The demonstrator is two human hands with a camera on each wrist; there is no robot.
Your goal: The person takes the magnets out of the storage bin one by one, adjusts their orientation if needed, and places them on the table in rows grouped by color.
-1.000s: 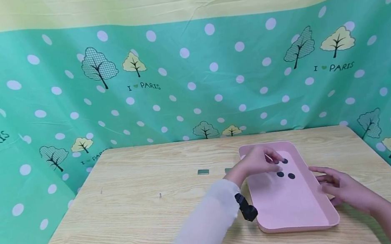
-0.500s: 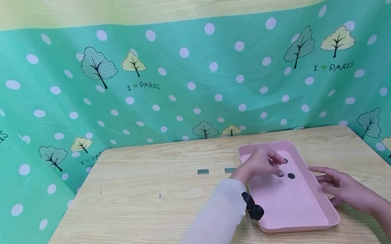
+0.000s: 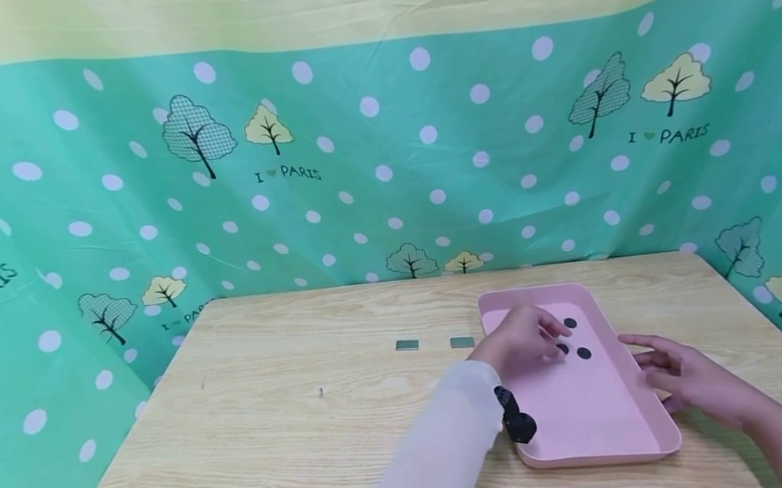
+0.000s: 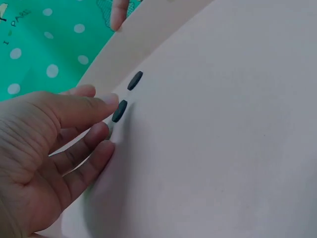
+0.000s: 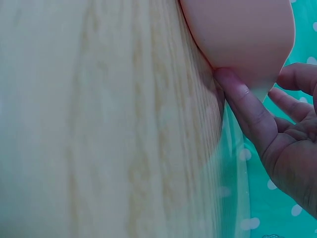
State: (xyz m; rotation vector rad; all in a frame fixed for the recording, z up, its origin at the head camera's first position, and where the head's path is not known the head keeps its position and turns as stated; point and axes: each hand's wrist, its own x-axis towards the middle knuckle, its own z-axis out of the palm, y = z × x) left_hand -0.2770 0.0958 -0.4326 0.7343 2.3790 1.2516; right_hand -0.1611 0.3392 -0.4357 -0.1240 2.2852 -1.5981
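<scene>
A shallow pink tray [image 3: 585, 426] stands at the right of the table. Small black discs [image 3: 584, 352] lie on its floor, and three are seen in the head view. My left hand [image 3: 522, 334] is bent low over the discs. In the left wrist view its thumb tip meets one black disc [image 4: 119, 111], and a second disc [image 4: 135, 80] lies just beyond. Whether the fingers pinch a disc is not clear. My right hand [image 3: 692, 380] rests against the tray's right wall, with the thumb [image 5: 242, 101] straight along its outside.
Two small flat grey-green pieces [image 3: 407, 344] lie on the wooden table [image 3: 256, 458] left of the tray. A tiny object [image 3: 320, 393] lies farther left. A green dotted curtain [image 3: 318, 162] hangs behind and at both sides.
My left hand has shifted slightly right and nearer to me inside the tray. One far disc seen earlier is now out of sight near the fingers. The right hand stays put.
</scene>
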